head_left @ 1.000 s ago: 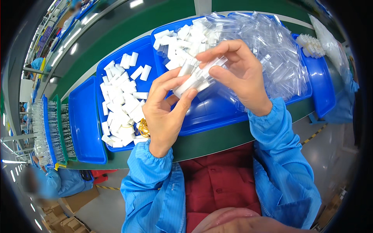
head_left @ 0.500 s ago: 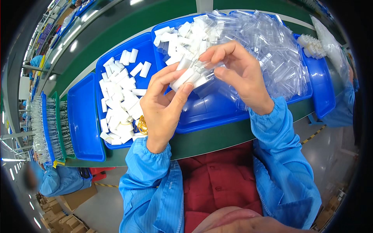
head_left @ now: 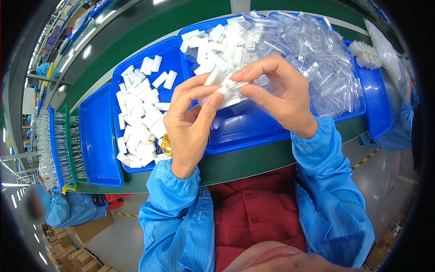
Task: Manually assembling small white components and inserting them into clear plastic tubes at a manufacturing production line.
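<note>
Held above the middle blue tray [head_left: 247, 137] is a small bunch of clear plastic sleeves [head_left: 232, 97] with white parts among them. My left hand [head_left: 188, 122] is closed round the bunch's left end, thumb on the near side and fingers behind. At its right end, the thumb and forefinger of my right hand [head_left: 287, 97] pinch a clear sleeve. The fingers partly hide the bunch, so how each white part sits is unclear. Behind my hands, a heap of white parts [head_left: 213, 47] and a large heap of clear sleeves [head_left: 308, 59] fill much of the tray.
Left of my hands, another blue tray [head_left: 173, 54] holds many white rectangular pieces [head_left: 138, 104] and yellow rubber bands [head_left: 165, 144]. Farther left stand a blue tray [head_left: 97, 136] and upright racks [head_left: 56, 149]. A right-hand blue tray [head_left: 378, 99] carries clustered white parts [head_left: 364, 54].
My right hand has come slightly down, and its thumb and forefinger have closed onto the bunch's right end. My left hand keeps its hold almost in place.
</note>
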The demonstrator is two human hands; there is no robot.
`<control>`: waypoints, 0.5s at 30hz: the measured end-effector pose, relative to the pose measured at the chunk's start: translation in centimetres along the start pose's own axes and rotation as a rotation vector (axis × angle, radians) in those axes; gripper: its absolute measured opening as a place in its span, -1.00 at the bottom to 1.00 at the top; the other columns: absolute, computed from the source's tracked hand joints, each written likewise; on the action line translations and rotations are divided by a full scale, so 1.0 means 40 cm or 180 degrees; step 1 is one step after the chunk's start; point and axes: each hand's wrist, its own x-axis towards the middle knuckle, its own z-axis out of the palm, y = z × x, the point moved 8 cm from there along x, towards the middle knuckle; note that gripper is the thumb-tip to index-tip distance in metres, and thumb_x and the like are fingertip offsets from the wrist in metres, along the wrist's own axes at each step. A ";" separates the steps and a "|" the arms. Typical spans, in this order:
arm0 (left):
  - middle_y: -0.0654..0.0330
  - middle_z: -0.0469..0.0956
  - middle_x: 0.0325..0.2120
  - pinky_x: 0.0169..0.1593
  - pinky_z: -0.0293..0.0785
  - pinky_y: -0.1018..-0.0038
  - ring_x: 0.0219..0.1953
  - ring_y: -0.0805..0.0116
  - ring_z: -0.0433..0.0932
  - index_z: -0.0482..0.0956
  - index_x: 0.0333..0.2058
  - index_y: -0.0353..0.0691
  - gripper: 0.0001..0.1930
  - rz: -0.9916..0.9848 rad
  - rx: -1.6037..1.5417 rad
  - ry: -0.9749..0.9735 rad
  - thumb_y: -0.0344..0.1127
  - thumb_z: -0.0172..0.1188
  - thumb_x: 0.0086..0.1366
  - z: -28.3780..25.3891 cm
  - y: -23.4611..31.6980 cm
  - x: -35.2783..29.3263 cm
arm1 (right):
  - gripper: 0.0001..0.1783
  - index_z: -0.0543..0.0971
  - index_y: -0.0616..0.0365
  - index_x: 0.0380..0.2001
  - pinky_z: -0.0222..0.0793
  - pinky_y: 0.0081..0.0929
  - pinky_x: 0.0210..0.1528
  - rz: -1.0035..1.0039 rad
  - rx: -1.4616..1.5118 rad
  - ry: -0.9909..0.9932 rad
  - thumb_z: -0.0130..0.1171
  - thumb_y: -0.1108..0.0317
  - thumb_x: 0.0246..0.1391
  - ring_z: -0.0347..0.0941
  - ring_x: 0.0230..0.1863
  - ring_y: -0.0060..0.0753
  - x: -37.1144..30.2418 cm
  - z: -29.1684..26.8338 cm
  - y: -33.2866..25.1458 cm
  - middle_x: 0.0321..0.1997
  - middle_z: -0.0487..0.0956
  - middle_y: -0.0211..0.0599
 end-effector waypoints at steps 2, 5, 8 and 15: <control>0.07 0.41 0.04 -0.08 0.60 0.46 0.00 0.32 0.51 0.62 -0.17 -0.32 -0.84 -0.0046 0.0046 -0.0026 -0.50 0.26 0.26 0.002 -0.006 0.000 | -0.82 0.60 0.19 -0.22 0.44 -0.53 -0.06 -0.0273 -0.0148 0.0208 0.32 0.44 0.08 0.55 -0.15 -0.47 -0.008 -0.002 -0.011 -0.20 0.64 -0.29; 0.07 0.42 0.02 -0.10 0.59 0.48 -0.02 0.33 0.52 0.61 -0.18 -0.30 -0.85 0.0301 0.0156 -0.0093 -0.50 0.26 0.26 0.005 0.006 -0.003 | -0.81 0.60 0.19 -0.22 0.44 -0.53 -0.05 -0.0307 -0.0156 0.0210 0.32 0.45 0.08 0.56 -0.13 -0.46 -0.008 0.003 -0.010 -0.20 0.65 -0.28; 0.08 0.42 0.01 -0.11 0.58 0.50 -0.04 0.33 0.52 0.61 -0.17 -0.28 -0.83 0.0378 0.0224 -0.0143 -0.51 0.27 0.24 0.010 0.015 -0.003 | -0.82 0.60 0.19 -0.22 0.44 -0.53 -0.05 -0.0193 -0.0107 0.0201 0.31 0.46 0.07 0.56 -0.14 -0.46 -0.006 -0.002 -0.006 -0.21 0.65 -0.29; 0.03 0.51 -0.04 -0.14 0.55 0.50 -0.08 0.29 0.56 0.68 -0.17 -0.27 -0.75 0.0489 0.0708 0.0091 -0.50 0.37 0.13 -0.002 0.018 -0.014 | -0.83 0.61 0.18 -0.25 0.42 -0.51 -0.04 -0.0102 -0.0262 -0.0222 0.32 0.43 0.06 0.55 -0.14 -0.44 0.007 0.001 -0.018 -0.23 0.64 -0.31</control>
